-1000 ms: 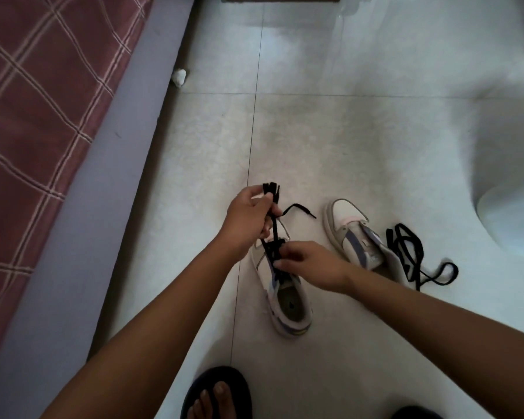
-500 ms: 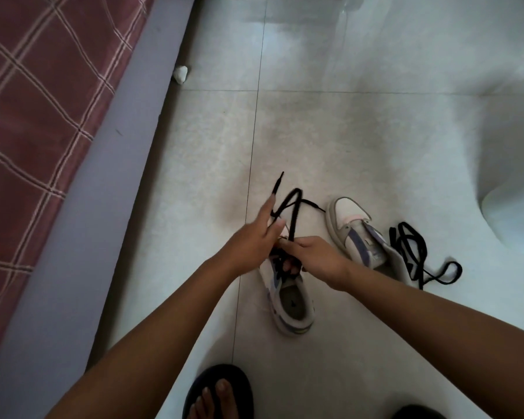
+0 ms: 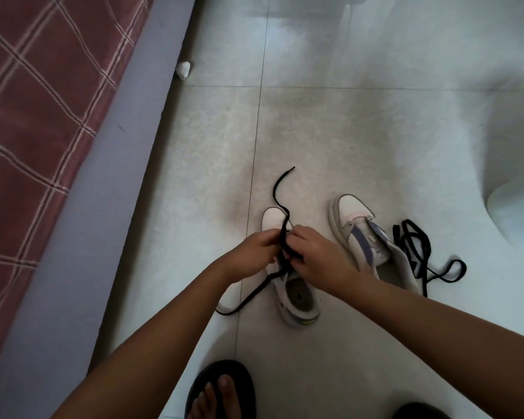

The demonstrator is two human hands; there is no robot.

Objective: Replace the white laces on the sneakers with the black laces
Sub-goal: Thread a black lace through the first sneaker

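Note:
A white sneaker (image 3: 297, 300) stands on the floor tiles with its toe pointing away from me. Over its eyelets my left hand (image 3: 254, 255) and my right hand (image 3: 316, 257) meet, and both pinch a black lace (image 3: 280, 189). One end of that lace curls up past the toe; the other end trails down to the left onto the floor. The second sneaker (image 3: 365, 240) lies to the right, unlaced as far as I can see. A loose black lace (image 3: 421, 252) lies tangled beside it. The eyelets under my hands are hidden.
A bed with a red checked cover (image 3: 34, 116) and grey frame (image 3: 103, 189) runs along the left. A small white crumpled object (image 3: 183, 69) lies by the frame. My foot in a dark sandal (image 3: 221, 391) is at the bottom. A pale rounded object (image 3: 518, 213) sits at right.
My left hand came down from holding the lace ends raised and now meets my right hand over the sneaker's eyelets. One lace end has dropped to the floor at left.

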